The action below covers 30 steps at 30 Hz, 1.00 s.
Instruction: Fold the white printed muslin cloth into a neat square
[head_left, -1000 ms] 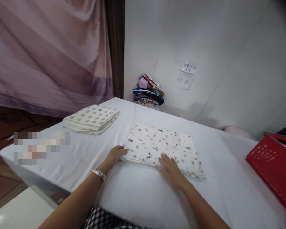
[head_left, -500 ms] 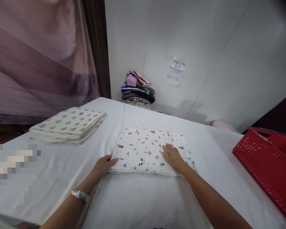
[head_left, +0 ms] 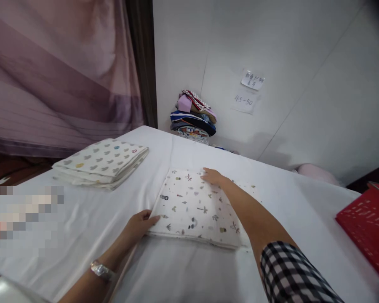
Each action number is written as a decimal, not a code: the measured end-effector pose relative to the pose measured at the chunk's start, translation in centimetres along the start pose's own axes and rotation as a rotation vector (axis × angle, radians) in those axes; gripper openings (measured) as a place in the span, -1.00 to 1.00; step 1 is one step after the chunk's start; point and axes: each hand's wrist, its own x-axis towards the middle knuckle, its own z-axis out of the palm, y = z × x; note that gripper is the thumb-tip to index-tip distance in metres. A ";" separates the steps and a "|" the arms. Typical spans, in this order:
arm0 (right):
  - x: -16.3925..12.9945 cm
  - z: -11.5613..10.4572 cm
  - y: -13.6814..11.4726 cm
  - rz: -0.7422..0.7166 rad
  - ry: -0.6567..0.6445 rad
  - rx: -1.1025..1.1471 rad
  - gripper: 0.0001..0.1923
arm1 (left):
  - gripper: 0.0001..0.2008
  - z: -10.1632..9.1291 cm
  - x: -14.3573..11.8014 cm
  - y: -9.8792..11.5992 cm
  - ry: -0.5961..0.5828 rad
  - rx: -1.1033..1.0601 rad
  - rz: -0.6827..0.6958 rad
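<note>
A folded white cloth (head_left: 189,206) printed with small palm trees, rainbows and leaves lies in front of me on a white-covered table (head_left: 177,273). At its near left edge is my left hand (head_left: 142,223), closed, thumb on top of the cloth and the other fingers curled at the edge. My right hand (head_left: 213,176) reaches across to the far edge, its fingers stretched out on the fabric. The right forearm hides much of the cloth's right side, where a lower layer sticks out.
Another folded cloth (head_left: 104,162) with grey cloud-like shapes lies at the left. A red perforated basket (head_left: 369,227) stands at the right edge. Behind the table are a stack of folded fabrics (head_left: 194,118), a pink rounded thing (head_left: 317,172) and a wall with paper notes (head_left: 246,99).
My right hand has moved from the cloth's right part to its far edge. The upper layer's right side now lies further in, exposing a layer beneath. The left hand stays at the left edge.
</note>
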 end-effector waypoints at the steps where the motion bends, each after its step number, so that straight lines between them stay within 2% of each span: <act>1: 0.6 -0.1 -0.1 -0.007 -0.010 -0.001 -0.30 | -0.45 0.0 0.2 -0.1 -0.019 -0.002 -0.004; 5: 2.0 -0.3 -0.7 -0.051 -0.035 -0.003 -0.34 | -0.48 -0.2 0.9 0.3 -0.017 0.023 -0.015; 11: 4.2 -1.1 -2.0 -0.075 -0.159 0.064 -0.36 | -0.52 -0.1 1.1 0.6 -0.039 0.027 -0.020; 16: 7.2 -0.8 -6.2 -0.179 -0.209 0.085 -0.40 | -0.50 0.1 0.5 0.2 -0.040 -0.030 -0.026; 19: 8.0 -0.7 -8.7 -0.213 -0.239 0.081 -0.42 | -0.48 0.1 0.1 0.4 -0.087 -0.088 -0.052; 24: 7.3 -2.1 -10.0 -0.227 -0.263 0.272 -0.59 | -0.49 -0.1 -0.5 1.0 -0.152 -0.214 -0.081; 30: 4.6 -6.0 -9.8 -0.237 -0.246 0.414 -0.77 | -0.54 -0.1 -1.4 1.0 -0.282 -0.433 -0.124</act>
